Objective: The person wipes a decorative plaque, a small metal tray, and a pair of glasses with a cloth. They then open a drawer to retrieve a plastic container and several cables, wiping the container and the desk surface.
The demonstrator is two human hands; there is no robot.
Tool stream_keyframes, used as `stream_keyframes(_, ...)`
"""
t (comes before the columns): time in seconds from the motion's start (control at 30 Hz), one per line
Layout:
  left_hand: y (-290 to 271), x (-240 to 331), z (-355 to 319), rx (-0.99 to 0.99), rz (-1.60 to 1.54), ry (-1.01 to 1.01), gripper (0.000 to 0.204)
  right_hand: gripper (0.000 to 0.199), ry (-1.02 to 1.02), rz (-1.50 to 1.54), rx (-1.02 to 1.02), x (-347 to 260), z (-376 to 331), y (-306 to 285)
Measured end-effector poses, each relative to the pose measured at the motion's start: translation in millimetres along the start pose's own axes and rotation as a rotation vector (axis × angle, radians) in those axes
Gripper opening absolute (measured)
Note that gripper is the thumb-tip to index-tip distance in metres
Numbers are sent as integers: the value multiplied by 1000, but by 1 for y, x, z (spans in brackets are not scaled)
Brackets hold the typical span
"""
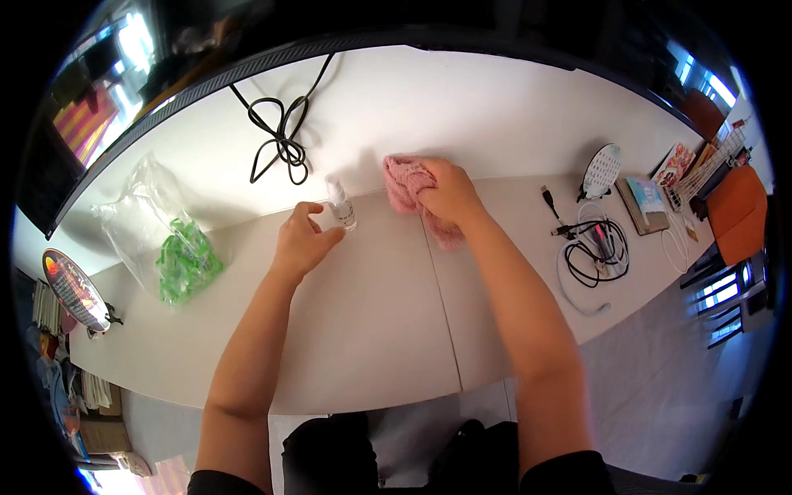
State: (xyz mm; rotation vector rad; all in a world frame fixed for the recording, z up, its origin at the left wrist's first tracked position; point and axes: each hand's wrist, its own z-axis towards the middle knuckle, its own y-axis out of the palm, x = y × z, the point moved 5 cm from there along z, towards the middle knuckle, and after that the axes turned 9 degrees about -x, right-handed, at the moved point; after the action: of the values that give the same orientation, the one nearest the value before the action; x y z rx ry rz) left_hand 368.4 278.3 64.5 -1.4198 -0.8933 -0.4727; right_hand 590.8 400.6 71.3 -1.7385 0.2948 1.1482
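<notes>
A bunched pink cloth (404,183) is gripped in my right hand (450,196), at the back of the table near the wall. Part of the cloth hangs down below the fingers onto the tabletop. My left hand (302,239) is just left of a small clear spray bottle (341,211) with a white top, which stands upright near the wall. The left thumb and fingers are curved with a gap between them, and nothing shows in that gap. Whether the fingertips touch the bottle is hard to make out.
A clear plastic bag (136,202) with green pieces lies at the left, behind an oval sign (76,289). Coiled cables (596,252) lie at the right, near an oval stand (601,172) and a notebook (642,206). A bundled black cord (285,148) hangs on the wall below a dark screen.
</notes>
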Motion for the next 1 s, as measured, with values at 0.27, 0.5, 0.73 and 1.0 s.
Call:
stream_keyframes(0.27, 3, -4, -49, -139, -158, 69, 41, 44, -236, -554, -87, -35, -67, 57)
stream_keyframes(0.5, 34, -3, -105, -473, -264, 136, 34, 41, -500, -466, -438, -26, -248, 84)
stream_keyframes(0.73, 85, 61, -135, -586, -264, 326, 31, 35, -250, -637, 472, 16, -259, -25)
stream_keyframes(1.0, 96, 70, -162, -593, -155, 270, 38, 27, -376, -143, 187, -32, -302, 34)
